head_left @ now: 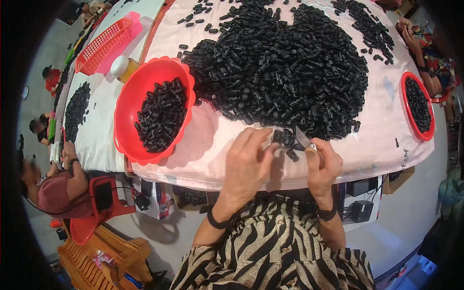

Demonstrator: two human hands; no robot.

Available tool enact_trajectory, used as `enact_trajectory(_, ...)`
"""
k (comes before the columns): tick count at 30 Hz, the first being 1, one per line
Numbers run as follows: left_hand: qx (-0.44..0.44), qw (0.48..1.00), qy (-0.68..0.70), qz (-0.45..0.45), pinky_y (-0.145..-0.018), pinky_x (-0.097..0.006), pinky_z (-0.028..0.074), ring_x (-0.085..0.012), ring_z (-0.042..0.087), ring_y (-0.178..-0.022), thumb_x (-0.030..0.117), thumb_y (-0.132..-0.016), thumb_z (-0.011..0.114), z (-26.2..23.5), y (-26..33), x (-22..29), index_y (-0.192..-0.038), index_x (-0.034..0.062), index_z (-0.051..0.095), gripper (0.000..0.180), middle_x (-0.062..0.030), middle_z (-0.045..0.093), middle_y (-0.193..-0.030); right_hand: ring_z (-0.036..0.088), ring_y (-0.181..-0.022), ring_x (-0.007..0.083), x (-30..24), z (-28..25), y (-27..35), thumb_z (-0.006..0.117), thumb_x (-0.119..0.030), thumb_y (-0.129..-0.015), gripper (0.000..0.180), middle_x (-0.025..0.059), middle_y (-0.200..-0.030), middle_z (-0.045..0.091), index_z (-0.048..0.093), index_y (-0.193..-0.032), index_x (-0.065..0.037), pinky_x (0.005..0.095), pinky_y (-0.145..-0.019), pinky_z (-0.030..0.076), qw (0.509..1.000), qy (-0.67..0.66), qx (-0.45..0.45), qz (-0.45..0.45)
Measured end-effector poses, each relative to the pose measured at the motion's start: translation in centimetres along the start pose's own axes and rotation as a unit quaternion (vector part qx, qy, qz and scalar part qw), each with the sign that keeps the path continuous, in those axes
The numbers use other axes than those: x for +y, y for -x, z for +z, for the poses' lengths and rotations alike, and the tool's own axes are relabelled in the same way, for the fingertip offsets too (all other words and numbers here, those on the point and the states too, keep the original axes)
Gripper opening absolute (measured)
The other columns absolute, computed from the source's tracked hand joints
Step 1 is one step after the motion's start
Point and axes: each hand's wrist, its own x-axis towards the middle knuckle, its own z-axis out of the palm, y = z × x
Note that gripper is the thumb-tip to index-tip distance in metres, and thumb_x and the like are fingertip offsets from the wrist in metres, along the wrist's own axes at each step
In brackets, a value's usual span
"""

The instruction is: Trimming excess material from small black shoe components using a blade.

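A large heap of small black plastic parts point(285, 72) covers the middle of the pale pink tablecloth. At its near edge, my right hand point(325, 166) is closed round a small knife point(302, 138), its blade pointing up and left toward the parts. My left hand point(247, 162) is just left of the blade, thumb and fingers bent together at a small black plastic part point(278, 136). Its fingertips partly hide their grip. A few loose parts point(292, 155) lie between my two hands. Left of the heap, a red scalloped bowl point(126, 116) holds many similar black parts.
A lidded jar point(124, 68) and a pink-red perforated basket point(104, 46) stand beyond the bowl. Another red bowl point(405, 104) of parts sits at the right edge. People work along both sides. A red chair point(104, 212) and wooden bench point(104, 251) stand lower left.
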Motion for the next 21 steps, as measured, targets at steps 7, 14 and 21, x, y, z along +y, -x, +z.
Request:
enact_trajectory(7,0.013,0.991,-0.103,0.084,-0.06,-0.034,0.047,-0.0249,0.055,-0.069,-0.007,-0.074,0.064,1.9,-1.0,-0.2,-0.109,-0.0001,0.059,0.036,-0.0119,0.055,-0.093,0.055,-0.054,0.014,-0.2,0.2,-0.4,0.068,-0.019,-0.085,0.023,0.0079,-0.067,0.059,0.062,-0.091,0.003,0.0252,-0.046,0.042,0.998,0.027,-0.001,-0.054)
enact_trajectory(14,0.028,0.995,-0.064,0.074,-0.062,-0.034,0.047,-0.0251,0.055,-0.07,-0.01,-0.07,0.064,2.2,-0.9,-0.5,-0.099,-0.0004,0.058,0.031,-0.0114,0.055,-0.091,0.056,-0.053,0.0167,0.0,0.3,-0.6,0.067,-0.02,-0.086,0.024,0.0096,-0.067,0.06,0.061,-0.09,0.003,0.0263,-0.046,0.042,0.996,0.039,-0.006,-0.084)
enact_trajectory(21,0.043,0.997,-0.049,0.03,-0.062,-0.029,0.048,-0.019,0.055,-0.07,-0.011,-0.074,0.06,1.2,-0.2,-0.7,-0.103,-0.0001,0.06,0.031,-0.0096,0.054,-0.087,0.057,-0.054,0.0175,0.2,0.4,-0.5,0.067,-0.021,-0.085,0.025,0.0103,-0.068,0.06,0.061,-0.089,0.003,0.0273,-0.046,0.043,0.996,0.04,-0.006,-0.076)
